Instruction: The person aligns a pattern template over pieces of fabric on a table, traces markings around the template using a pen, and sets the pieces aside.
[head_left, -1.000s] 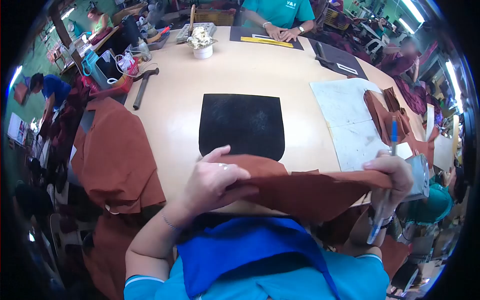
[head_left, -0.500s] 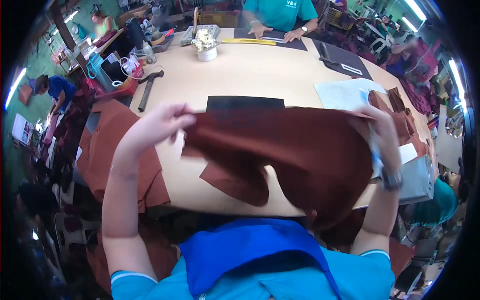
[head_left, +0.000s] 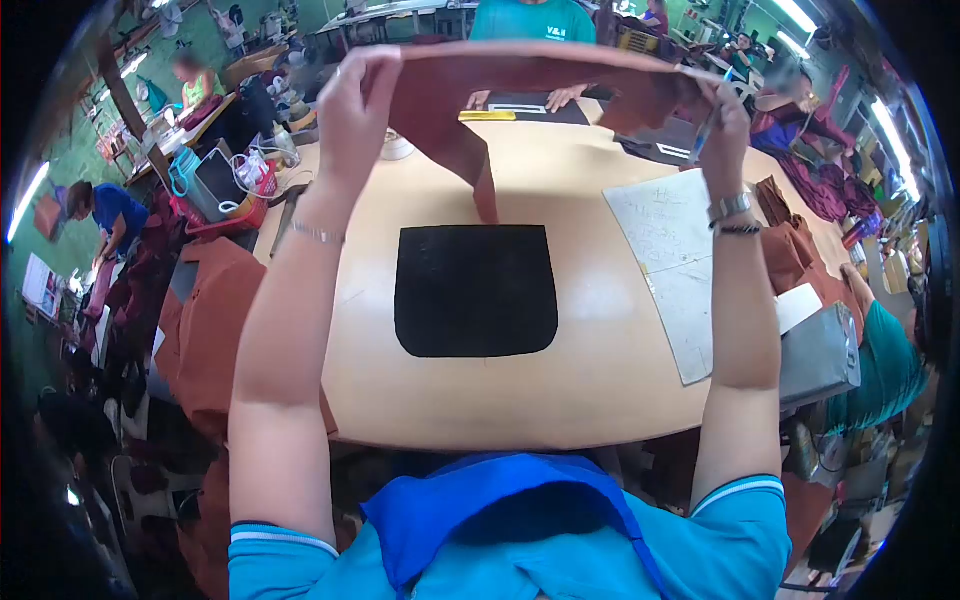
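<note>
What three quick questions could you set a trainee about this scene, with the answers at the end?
1. Multiple choice: what do the person's left hand and right hand hold up between them?
a) a hammer
b) a brown piece of material
c) a red basket

2. True or false: the black panel lies flat on the table, with neither hand touching it.

3. Fill in the blank: the pale marked sheet lies to the person's ____ of the black panel.

Key: 1. b; 2. true; 3. right.
</note>
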